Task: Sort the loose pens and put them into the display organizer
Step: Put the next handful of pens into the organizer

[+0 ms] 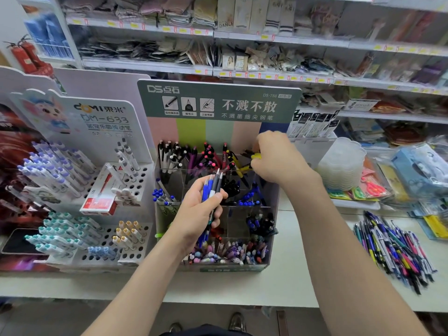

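A: While your right hand reaches the back right compartment of the display organizer, head view, its fingertips pinch a yellow pen, likely matching colour to slot.

B: Your left hand wraps a bundle of blue and grey pens, tips up, just above the organizer, handy for feeding. The loose pile lies on the counter, well right.

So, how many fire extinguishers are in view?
2, side by side at the top left: first extinguisher, second extinguisher just right of it. Others may be hidden.
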Tool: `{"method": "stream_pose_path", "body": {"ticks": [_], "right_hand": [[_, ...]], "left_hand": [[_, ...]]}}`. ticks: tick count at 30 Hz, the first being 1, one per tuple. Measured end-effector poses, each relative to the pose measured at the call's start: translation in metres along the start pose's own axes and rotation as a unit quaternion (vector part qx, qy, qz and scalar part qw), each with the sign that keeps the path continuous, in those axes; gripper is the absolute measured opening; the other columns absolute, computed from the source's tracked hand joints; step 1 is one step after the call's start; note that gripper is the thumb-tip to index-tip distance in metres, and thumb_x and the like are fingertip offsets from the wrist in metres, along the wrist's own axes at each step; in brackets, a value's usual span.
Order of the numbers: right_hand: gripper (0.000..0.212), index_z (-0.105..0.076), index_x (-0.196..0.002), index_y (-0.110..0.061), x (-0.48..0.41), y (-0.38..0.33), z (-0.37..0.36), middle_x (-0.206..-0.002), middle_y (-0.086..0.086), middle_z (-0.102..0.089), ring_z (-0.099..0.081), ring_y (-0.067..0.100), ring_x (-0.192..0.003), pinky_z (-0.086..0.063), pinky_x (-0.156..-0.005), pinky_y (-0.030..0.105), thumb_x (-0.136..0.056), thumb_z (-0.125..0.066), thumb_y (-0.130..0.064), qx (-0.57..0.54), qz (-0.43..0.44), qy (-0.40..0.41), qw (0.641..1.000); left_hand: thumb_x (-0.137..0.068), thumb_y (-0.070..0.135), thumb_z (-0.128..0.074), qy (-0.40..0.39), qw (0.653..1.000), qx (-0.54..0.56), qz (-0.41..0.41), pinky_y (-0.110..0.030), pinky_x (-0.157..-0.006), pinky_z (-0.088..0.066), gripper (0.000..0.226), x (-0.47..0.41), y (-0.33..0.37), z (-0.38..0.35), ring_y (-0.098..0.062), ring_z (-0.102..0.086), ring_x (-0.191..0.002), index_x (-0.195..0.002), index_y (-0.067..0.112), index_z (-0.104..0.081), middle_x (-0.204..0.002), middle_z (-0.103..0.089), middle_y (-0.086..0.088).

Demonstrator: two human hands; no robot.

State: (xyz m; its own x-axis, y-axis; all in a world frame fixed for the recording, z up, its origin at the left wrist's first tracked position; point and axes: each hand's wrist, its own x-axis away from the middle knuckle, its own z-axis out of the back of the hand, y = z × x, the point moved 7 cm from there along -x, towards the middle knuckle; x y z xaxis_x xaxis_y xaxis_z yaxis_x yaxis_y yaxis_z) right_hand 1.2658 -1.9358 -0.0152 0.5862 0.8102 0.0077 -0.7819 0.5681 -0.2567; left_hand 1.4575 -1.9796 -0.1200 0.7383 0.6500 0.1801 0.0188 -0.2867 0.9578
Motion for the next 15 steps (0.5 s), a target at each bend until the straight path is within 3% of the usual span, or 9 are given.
{"method": "stream_pose_path", "body": {"ticks": [3,7,10,15], "right_hand": [[0.014,-0.065,-0.092,-0.009,-0.015,-0.005,0.004,-0.103,0.014,-0.057,-0.057,0.040,-0.092,-0.050,-0.072,0.041,-0.082,-0.073,-0.005,0.008,0.022,0.034,0.999],[0.023,-0.077,-0.096,-0.018,-0.019,-0.015,0.007,-0.105,0.011,-0.066,-0.063,0.037,-0.092,-0.059,-0.079,0.044,-0.078,-0.083,-0.007,0.002,0.079,0.053,0.995],[0.015,-0.074,-0.097,-0.013,-0.016,-0.028,0.002,-0.105,0.013,-0.064,-0.060,0.039,-0.088,-0.057,-0.076,0.045,-0.085,-0.078,-0.005,0.093,0.131,0.016,0.987],[0.012,-0.064,-0.086,-0.011,-0.019,-0.028,0.018,-0.081,0.006,-0.048,-0.060,0.038,-0.081,-0.049,-0.064,0.037,-0.081,-0.070,-0.002,0.161,0.132,0.020,0.978]], "left_hand": [[-0.107,0.006,-0.057,0.002,1.000,0.004,-0.002,-0.030,-0.052,-0.043,0.036,0.000,0.001,0.003,-0.015,-0.051,-0.067,-0.139,0.023,-0.056,-0.107,-0.071,-0.005],[-0.107,0.006,-0.057,0.009,1.000,0.011,-0.004,-0.029,-0.052,-0.043,0.036,0.000,0.003,0.008,-0.014,-0.051,-0.066,-0.139,0.023,-0.056,-0.107,-0.071,-0.006],[-0.107,0.005,-0.057,0.009,1.000,0.025,-0.004,-0.028,-0.051,-0.041,0.035,-0.001,0.003,0.007,-0.014,-0.050,-0.065,-0.138,0.021,-0.056,-0.105,-0.070,-0.007],[-0.107,0.005,-0.057,-0.002,1.000,0.026,-0.004,-0.029,-0.051,-0.041,0.033,-0.001,0.003,0.003,-0.015,-0.050,-0.066,-0.137,0.020,-0.057,-0.104,-0.070,-0.005]]}}
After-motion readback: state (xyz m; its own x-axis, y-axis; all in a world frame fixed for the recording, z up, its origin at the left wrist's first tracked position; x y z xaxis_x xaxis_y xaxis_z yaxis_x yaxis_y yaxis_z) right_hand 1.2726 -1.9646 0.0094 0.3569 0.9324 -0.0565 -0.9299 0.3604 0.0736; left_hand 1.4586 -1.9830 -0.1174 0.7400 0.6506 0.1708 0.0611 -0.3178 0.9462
